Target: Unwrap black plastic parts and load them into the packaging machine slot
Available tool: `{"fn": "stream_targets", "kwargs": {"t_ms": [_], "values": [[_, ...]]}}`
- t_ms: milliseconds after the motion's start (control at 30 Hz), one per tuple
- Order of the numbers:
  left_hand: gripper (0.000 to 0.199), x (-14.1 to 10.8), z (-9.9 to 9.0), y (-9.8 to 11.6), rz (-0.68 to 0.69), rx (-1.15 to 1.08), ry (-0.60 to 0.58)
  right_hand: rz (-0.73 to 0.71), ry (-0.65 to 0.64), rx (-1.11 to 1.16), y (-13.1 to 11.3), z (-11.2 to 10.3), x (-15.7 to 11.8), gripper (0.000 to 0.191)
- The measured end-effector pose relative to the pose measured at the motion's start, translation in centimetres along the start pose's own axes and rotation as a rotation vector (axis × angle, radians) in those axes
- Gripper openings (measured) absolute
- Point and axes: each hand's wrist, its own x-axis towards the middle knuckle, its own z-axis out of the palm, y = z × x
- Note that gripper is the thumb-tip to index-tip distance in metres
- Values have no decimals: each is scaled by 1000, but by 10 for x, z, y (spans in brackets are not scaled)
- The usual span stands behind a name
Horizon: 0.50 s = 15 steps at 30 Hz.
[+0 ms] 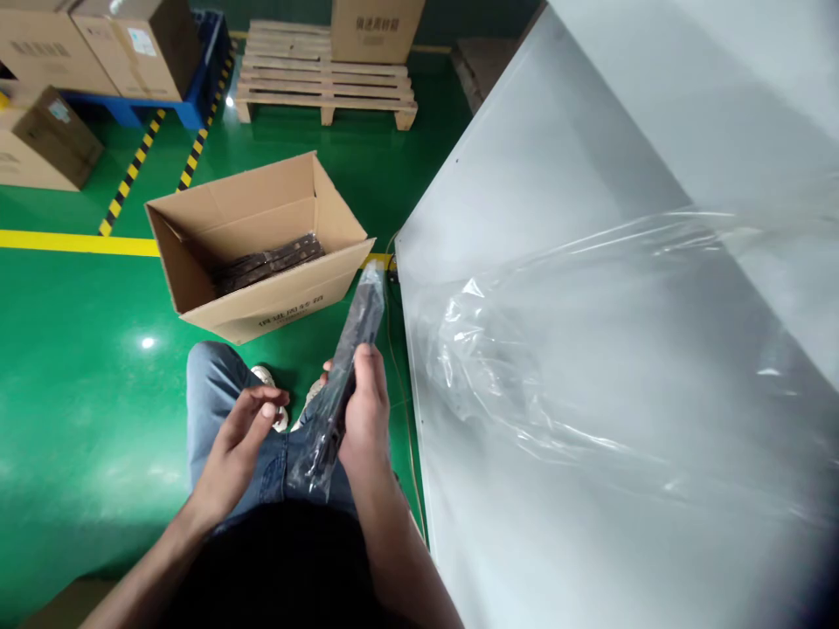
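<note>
My right hand [367, 406] is wrapped round a long dark bundle in clear plastic [347, 349], held slanting above my lap. To its left, my left hand [242, 437] touches nothing, its fingers bent and thumb near the fingertips, with a gap to the bundle. What lies between those fingers, if anything, is too small to make out. Beyond my knees an open cardboard box [281, 306] stands on the floor, and several dark wrapped bundles [268, 262] lie at its bottom.
A light grey table [498, 489] fills the right side, with clear plastic film [485, 349] spread over it. A wooden pallet [321, 79] bears a carton [373, 31] at the back. More cartons [137, 44] and a blue pallet [197, 109] stand at the back left.
</note>
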Motion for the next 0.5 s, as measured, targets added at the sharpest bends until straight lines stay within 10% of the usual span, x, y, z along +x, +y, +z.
{"fn": "stream_targets", "kwargs": {"t_ms": [167,400,500], "values": [[64,10,14,10,-81,-118,-133,-44,-109,45,-12,16,-19,55],[63,-7,5,-1,-126,-170,-22,-141,-227,-6,-24,-2,-22,38],[67,-13,-1,-4,-197,-251,-194,-14,-253,75,-28,-6,-24,32]]}}
